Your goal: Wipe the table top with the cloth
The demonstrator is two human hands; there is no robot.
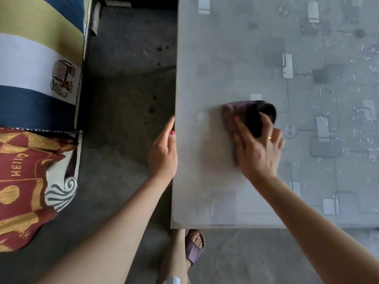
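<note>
Right hand (258, 147) pressing spread fingers flat on cloth (244, 115), left hand (164, 149) relaxed at counter (225, 58) edge; soft, light, bunches easily, so best pinned by palm.

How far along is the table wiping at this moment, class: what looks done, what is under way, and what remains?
Done: the near-left part of the table top looks smooth and free of specks. Under way: the right hand presses the purple and black cloth flat on the table, while the left hand rests against the table's left edge. Left: the right side, where white flecks lie scattered.
</note>
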